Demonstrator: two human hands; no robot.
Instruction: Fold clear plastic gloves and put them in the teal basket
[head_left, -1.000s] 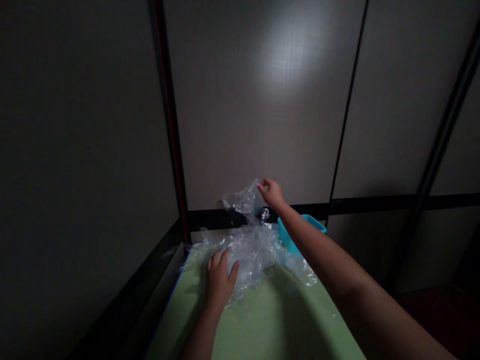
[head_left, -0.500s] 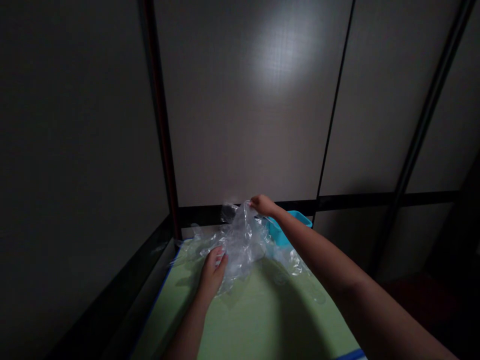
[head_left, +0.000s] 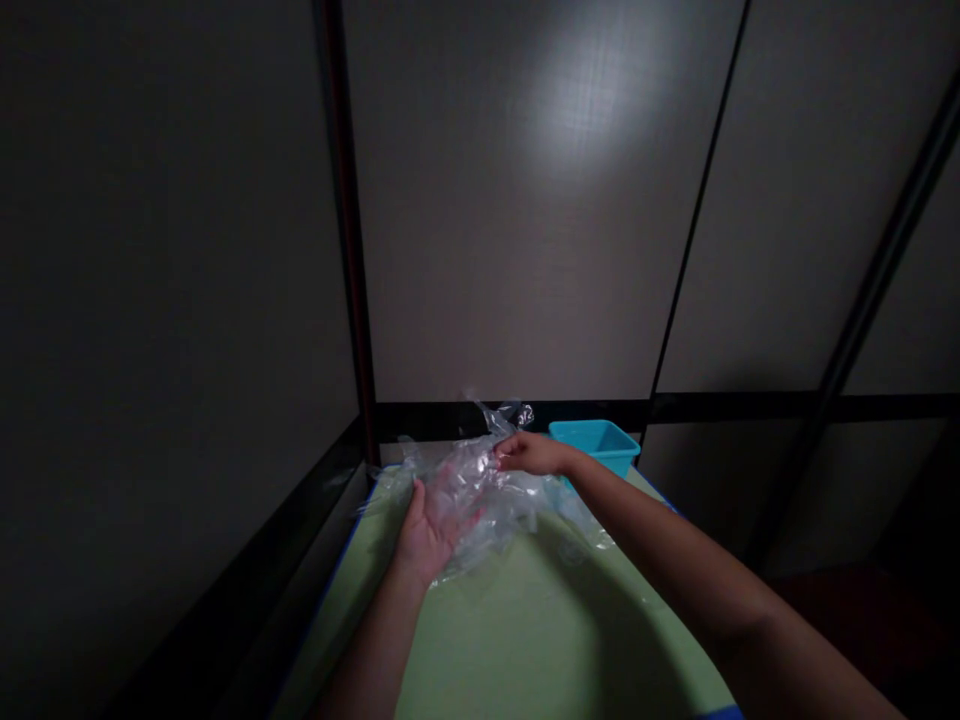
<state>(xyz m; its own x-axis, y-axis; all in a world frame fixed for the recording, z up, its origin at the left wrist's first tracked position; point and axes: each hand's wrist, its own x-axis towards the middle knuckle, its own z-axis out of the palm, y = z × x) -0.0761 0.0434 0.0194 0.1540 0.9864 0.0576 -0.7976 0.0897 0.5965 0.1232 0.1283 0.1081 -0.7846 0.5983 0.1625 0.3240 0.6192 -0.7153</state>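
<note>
A crumpled heap of clear plastic bags [head_left: 499,505] lies at the far end of the green tabletop [head_left: 510,630]. My right hand [head_left: 529,455] pinches the clear plastic near the top of the heap. Palm up with fingers spread, my left hand [head_left: 429,532] rests against the near left side of the heap, and film covers part of its fingers. Which bag each fold belongs to cannot be made out.
A turquoise plastic basket [head_left: 630,450] stands at the back right, behind my right forearm. Grey panels [head_left: 517,250] rise directly behind the table, and another dark panel [head_left: 180,250] stands along the left. Blue edging [head_left: 724,713] borders the tabletop.
My right hand has come down with the plastic, which has sunk lower. My left hand has turned palm up and spread its fingers. The view has shifted slightly left.
</note>
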